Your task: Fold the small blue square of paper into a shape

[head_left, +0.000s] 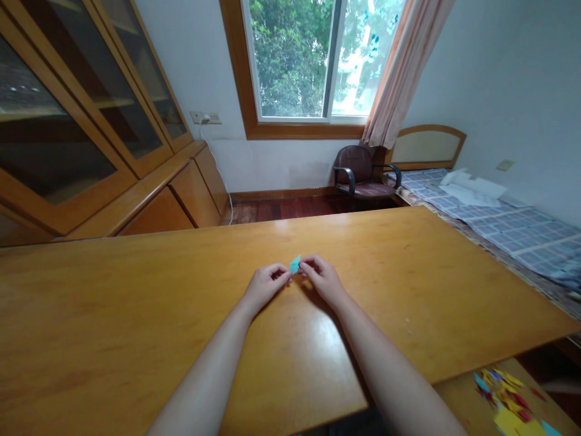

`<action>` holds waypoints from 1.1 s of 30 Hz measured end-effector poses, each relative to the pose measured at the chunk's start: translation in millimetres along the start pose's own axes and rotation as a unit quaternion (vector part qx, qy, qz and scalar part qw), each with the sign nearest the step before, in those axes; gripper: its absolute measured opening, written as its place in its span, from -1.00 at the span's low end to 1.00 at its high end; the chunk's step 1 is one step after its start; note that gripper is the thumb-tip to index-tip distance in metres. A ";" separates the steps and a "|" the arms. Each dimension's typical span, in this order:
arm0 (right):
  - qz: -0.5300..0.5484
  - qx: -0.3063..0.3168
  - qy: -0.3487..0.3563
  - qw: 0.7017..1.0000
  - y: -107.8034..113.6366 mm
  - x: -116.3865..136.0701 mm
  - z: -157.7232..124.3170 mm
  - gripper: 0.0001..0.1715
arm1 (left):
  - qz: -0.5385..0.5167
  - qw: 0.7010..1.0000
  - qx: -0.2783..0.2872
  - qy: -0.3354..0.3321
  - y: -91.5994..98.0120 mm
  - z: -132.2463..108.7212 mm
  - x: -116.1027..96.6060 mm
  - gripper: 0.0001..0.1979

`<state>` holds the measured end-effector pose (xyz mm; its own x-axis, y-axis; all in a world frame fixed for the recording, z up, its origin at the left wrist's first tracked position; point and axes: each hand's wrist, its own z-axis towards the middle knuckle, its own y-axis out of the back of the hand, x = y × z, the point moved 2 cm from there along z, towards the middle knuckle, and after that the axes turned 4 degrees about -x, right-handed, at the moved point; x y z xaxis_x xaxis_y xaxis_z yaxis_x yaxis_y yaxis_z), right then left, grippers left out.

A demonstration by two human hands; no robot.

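A small piece of light blue-green paper [295,264] is held up just over the wooden table [136,303], between my two hands. My left hand [269,284] pinches its lower left side with thumb and forefinger. On the other side, the thumb and fingers of my right hand [321,277] close on its right edge. The paper looks folded and tilted, but its exact shape is too small to make out. Both forearms reach in from the bottom of the head view.
Colourful paper pieces [506,393] lie on a lower surface at the bottom right. A glass-fronted cabinet [131,163] stands left. Beyond the table are an office chair [358,172] and a window [290,60]. A bed [512,224] with a checked sheet is on the right.
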<state>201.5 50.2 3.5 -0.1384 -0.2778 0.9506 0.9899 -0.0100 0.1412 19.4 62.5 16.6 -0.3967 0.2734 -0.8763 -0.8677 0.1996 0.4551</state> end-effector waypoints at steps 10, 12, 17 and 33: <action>-0.034 0.006 0.004 0.999 -0.4 1.4 1.6 -0.86 | 0.005 1.000 0.021 -0.006 0.2 -1.5 -4.8 -0.71; -0.043 0.004 0.007 0.999 -0.2 1.5 1.6 -0.87 | 0.002 1.000 0.028 -0.006 -0.1 -1.8 -4.3 -0.68; -0.049 0.009 0.012 0.999 -0.5 1.9 0.3 -0.87 | -0.005 1.000 0.027 -0.006 -0.5 -2.3 -2.6 -0.67; -0.011 0.041 0.007 0.999 -3.7 2.9 -0.4 -0.93 | -0.024 1.000 0.006 0.002 0.6 0.1 4.7 -0.70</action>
<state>197.4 49.1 5.7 -0.1589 -0.2925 0.9430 0.9809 0.0620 0.1846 17.1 64.0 12.8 -0.3556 0.2597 -0.8978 -0.8825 0.2231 0.4140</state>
